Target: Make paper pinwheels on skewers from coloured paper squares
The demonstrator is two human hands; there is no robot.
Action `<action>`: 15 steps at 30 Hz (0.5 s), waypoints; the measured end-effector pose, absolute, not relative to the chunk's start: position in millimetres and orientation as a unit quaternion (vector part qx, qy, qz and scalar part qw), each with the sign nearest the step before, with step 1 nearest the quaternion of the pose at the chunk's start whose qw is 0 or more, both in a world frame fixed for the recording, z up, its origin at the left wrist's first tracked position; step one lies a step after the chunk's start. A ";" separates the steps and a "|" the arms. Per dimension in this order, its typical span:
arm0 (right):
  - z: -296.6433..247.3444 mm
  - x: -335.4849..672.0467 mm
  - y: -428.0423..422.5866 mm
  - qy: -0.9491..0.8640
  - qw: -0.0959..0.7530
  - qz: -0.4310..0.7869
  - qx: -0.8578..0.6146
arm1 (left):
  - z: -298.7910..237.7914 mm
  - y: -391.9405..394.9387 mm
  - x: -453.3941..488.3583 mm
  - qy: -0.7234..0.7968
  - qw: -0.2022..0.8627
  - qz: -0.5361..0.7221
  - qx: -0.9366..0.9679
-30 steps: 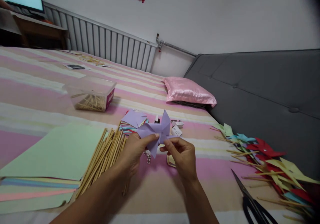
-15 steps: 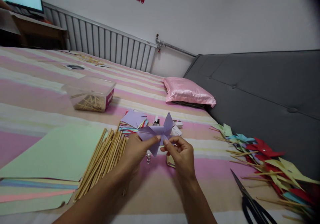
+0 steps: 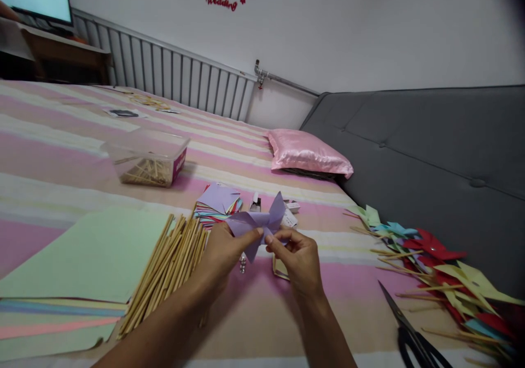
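Note:
A purple paper pinwheel with folded blades is held up between my two hands over the striped bed. My left hand is closed on its left side, the thumb pressed near the centre. At the lower right of the centre, my right hand pinches the paper between thumb and fingers; whether a small pin is in that pinch I cannot tell. Just below the pinwheel lie small shiny metal pieces. A small open box sits partly behind my right hand. Beside my left forearm is a bundle of thin wooden sticks.
A stack of cut paper squares lies beyond the sticks, near small white boxes. Coloured sheets spread at left; a clear plastic tub stands behind. Black scissors and finished pinwheels lie at right, by the grey headboard.
Both hands keep hold of the purple pinwheel, which has tilted and shifted slightly. The view has tipped up a little, so more of the wall shows.

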State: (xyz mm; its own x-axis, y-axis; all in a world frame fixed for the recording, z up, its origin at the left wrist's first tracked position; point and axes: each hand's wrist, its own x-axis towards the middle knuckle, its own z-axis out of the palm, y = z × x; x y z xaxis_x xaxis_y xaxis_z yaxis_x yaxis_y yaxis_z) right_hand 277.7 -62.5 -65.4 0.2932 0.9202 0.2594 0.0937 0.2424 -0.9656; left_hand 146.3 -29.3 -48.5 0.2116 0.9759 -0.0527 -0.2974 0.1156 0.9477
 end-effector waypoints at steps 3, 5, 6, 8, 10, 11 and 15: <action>-65.8 279.1 -62.1 -0.495 0.609 0.329 -0.524 | -49.3 -29.1 146.1 0.383 0.639 0.492 0.449; -66.9 279.1 -61.6 -0.498 0.608 0.335 -0.519 | -50.0 -29.0 146.3 0.376 0.640 0.493 0.455; -67.6 278.7 -61.5 -0.499 0.608 0.340 -0.515 | -50.3 -29.1 146.5 0.374 0.639 0.494 0.455; -68.9 276.8 -61.8 -0.498 0.610 0.348 -0.509 | -50.6 -29.2 147.0 0.377 0.643 0.499 0.442; -69.5 273.9 -62.6 -0.483 0.626 0.350 -0.502 | -50.4 -29.4 147.6 0.382 0.656 0.503 0.414; -69.4 272.4 -63.2 -0.471 0.641 0.348 -0.496 | -50.0 -29.6 147.8 0.382 0.666 0.503 0.397; -67.6 267.9 -64.1 -0.424 0.692 0.361 -0.460 | -46.9 -32.3 149.6 0.374 0.700 0.497 0.352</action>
State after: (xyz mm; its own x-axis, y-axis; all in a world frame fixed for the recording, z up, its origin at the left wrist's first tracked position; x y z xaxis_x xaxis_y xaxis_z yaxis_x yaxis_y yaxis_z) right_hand 267.9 -64.1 -67.6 0.3803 0.8891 0.2548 -0.1084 0.3164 -0.9424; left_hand 149.6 -32.3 -46.9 0.2268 0.9584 -0.1732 -0.4318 0.2584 0.8642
